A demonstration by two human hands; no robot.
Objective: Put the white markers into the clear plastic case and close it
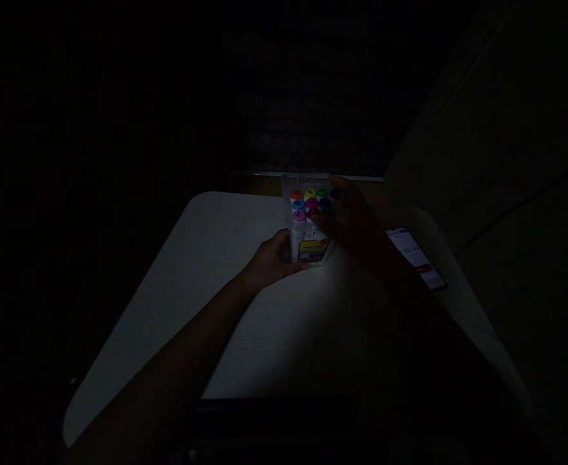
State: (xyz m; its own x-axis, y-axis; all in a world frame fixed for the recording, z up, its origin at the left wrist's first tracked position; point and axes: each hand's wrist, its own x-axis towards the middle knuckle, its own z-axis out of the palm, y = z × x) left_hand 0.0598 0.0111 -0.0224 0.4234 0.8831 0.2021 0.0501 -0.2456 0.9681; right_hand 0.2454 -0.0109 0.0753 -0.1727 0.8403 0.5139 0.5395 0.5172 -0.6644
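Note:
A clear plastic marker case (294, 248) stands at the far side of the white table, its see-through lid (289, 184) raised behind the markers. Several markers (309, 193) fill it upright, with orange, yellow, green, blue, pink and purple caps on top. My left hand (270, 258) is wrapped around the lower left of the case, thumb along its front near the yellow and dark label. Deep in shadow, my right hand (349, 223) reaches round the upper right of the case. Its thumb lies by a red cap and a fingertip meets the lid's edge; the other fingers are hidden.
To the right on the table (206, 258) lies a lit phone (414, 257) showing a timer. A dark cable (521, 205) runs along the right side. A dark bar-like shape (274, 416) lies along the near edge. The surroundings are very dark.

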